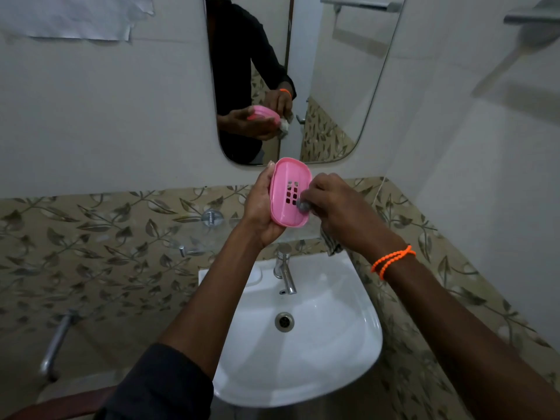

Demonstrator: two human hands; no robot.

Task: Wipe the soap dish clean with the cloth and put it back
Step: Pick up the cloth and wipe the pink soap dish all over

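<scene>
Two hands are working over a white ceramic wash basin (333, 359) in a bathroom, where a rounded wall mirror (333, 86) is reflecting the same scene. Behind the basin, a band of beige leaf-patterned wall tiles (106, 237) is running along the wall, and a chrome tap (286, 275) is standing at the basin's back edge.

Held up in the air above the tap, a pink oval plastic soap dish (289, 192) with square drain holes is tilting its hollow side toward the camera. The left hand (260, 207) is cradling it from behind, fingers curling round its left rim. The right hand (336, 204), wearing an orange beaded bracelet (392, 260) at the wrist, is clutching a small grey cloth (303, 206) and pressing a bunched corner of it into the dish beside the drain holes; the rest of the cloth is hanging below the hand.

Wiping appears to be under way, with the return to its place not yet begun. The dish looks light, rigid and thin-walled, and probably slick if damp or soapy, so gripping across the long rims, as the left hand is doing, seems the safest hold. The cloth is looking soft and limp.
</scene>
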